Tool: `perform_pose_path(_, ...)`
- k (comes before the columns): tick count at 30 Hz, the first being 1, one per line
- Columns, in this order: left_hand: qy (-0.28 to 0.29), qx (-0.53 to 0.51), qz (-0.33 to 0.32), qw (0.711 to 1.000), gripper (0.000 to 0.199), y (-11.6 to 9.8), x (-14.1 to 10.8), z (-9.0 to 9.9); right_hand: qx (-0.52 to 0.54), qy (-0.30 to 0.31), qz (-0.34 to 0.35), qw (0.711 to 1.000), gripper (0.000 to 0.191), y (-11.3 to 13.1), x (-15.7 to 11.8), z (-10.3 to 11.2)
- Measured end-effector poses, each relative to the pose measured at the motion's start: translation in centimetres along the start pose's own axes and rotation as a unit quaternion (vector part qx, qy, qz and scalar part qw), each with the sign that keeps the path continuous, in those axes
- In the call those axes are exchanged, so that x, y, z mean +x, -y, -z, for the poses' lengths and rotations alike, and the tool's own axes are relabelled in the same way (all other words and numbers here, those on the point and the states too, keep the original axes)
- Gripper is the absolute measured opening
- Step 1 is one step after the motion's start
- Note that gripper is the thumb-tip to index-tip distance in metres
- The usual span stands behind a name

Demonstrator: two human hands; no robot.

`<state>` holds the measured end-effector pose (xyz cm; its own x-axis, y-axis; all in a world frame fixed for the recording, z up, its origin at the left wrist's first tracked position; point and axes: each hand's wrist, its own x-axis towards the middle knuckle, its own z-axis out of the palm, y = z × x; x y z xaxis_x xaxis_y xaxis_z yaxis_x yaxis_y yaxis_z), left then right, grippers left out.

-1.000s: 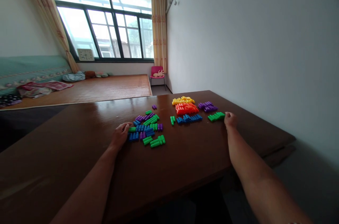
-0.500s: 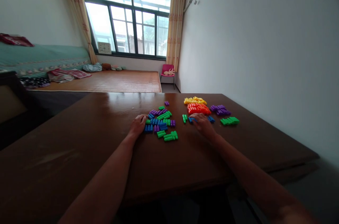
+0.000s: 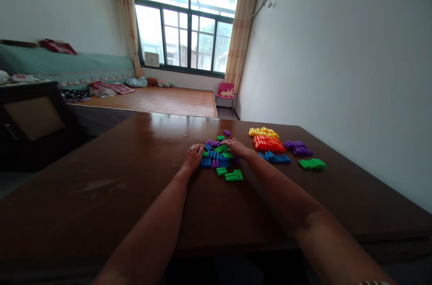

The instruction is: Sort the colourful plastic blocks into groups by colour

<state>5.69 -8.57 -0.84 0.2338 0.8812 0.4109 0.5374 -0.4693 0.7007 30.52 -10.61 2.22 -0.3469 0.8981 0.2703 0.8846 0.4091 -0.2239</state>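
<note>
A mixed pile of small plastic ridged pieces in blue [image 3: 215, 155], green [image 3: 222, 149] and purple [image 3: 216, 163] lies on the brown table [image 3: 135, 195]. My left hand [image 3: 193, 156] rests against the pile's left edge, its fingers loosely extended beside the blue and green pieces. Over the pile's right side reaches my right hand [image 3: 235, 147], fingers stretched out above the green pieces; I see nothing held in it. That hand and wrist partly hide the pieces below. Nearer to me lie a few loose green pieces [image 3: 234, 175].
Right of the pile are one-colour groups: yellow [image 3: 264, 132], orange-red [image 3: 269, 144], blue [image 3: 275, 158], purple [image 3: 299, 148] and green [image 3: 312, 164]. A white wall [image 3: 337, 73] runs along the right. Beyond the table stand a bed [image 3: 175, 100] and a pink chair [image 3: 225, 88].
My right hand has left the blue group and moved left to the mixed pile. My left hand has stayed by the pile's left edge. The view has turned left.
</note>
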Motion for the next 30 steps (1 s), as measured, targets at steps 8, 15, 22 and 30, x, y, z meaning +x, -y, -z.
perform_pose_path(8,0.006,0.003,-0.001,1.000,0.032,0.3,0.1,-0.1,0.000,0.071,-0.063,0.995,0.038,-0.8,0.1,1.7)
perform_pose_path(15,-0.011,-0.021,-0.020,1.000,0.033,-0.5,0.0,0.2,0.023,-0.080,-0.039,0.996,0.044,0.6,-1.6,1.8)
perform_pose_path(22,0.045,-0.064,-0.097,0.992,0.034,-1.5,-0.5,0.2,0.054,-0.105,0.080,0.990,0.050,5.0,-3.1,1.3)
perform_pose_path(30,0.013,0.013,-0.032,0.999,0.034,-0.6,-0.1,0.7,0.048,-0.176,-0.027,0.983,0.045,3.7,-6.3,2.5)
